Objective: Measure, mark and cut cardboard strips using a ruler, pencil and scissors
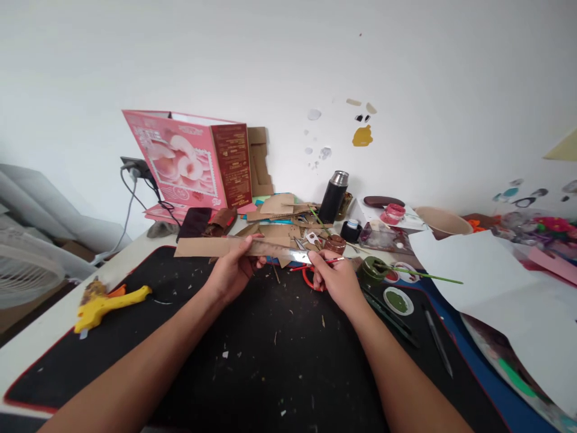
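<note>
A long brown cardboard strip (198,247) is held level above the mat. My left hand (232,273) grips it near the middle, thumb on top and fingers beneath. Along the strip's right part runs a shiny ruler (298,255), its left portion looking see-through or reflective. My right hand (337,279) pinches the ruler's right end between thumb and fingers. A thin red-tipped thing pokes out by the right thumb; I cannot make out its kind. Red-orange scissor handles (308,278) show just below the right fingers, partly hidden by them.
A yellow glue gun (110,307) lies left on the black mat (252,373). Cardboard scraps (277,204), a black thermos (333,195) and a pink box (184,159) stand behind. Paint jars (372,269), a green paint lid (398,300), a pen (437,343) and white paper (478,264) are right.
</note>
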The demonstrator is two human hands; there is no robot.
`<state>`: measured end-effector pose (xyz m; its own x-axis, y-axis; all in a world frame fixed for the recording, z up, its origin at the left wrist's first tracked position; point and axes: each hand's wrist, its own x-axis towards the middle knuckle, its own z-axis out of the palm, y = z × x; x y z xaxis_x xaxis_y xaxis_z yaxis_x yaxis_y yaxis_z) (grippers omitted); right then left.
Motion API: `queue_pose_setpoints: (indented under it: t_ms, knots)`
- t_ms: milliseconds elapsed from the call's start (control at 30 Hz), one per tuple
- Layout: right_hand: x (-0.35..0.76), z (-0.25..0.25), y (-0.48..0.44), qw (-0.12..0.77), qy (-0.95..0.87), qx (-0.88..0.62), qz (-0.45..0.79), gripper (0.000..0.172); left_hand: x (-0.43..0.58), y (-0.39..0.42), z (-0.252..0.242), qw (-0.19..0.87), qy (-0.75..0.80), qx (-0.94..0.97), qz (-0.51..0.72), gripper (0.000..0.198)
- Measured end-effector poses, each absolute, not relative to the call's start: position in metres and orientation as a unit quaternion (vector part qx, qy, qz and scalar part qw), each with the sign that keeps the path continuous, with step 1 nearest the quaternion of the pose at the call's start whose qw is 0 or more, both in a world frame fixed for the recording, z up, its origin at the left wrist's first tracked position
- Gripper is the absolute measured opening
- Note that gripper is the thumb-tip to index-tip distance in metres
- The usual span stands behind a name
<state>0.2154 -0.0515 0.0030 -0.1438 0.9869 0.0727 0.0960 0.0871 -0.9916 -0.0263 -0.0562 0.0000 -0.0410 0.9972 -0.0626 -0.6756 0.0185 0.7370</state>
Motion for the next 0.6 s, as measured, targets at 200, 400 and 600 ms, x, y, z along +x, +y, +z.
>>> queue_pose_setpoints:
  t_ms: [200,400,600]
  knots:
    - [0.220,0.002,-0.045,0.522,-0.523,-0.457,0.496,0.065,-0.032,-0.055,0.004,0.628,0.312,0.251,0.667,0.026]
    - [0.207,-0.005,-0.052,0.540,-0.491,-0.396,0.558,0.065,-0.021,-0.057,0.001,0.630,0.311,0.242,0.669,0.028]
    - [0.195,-0.014,-0.061,0.513,-0.516,-0.399,0.558,0.061,-0.010,-0.065,-0.006,0.658,0.296,0.286,0.630,0.042]
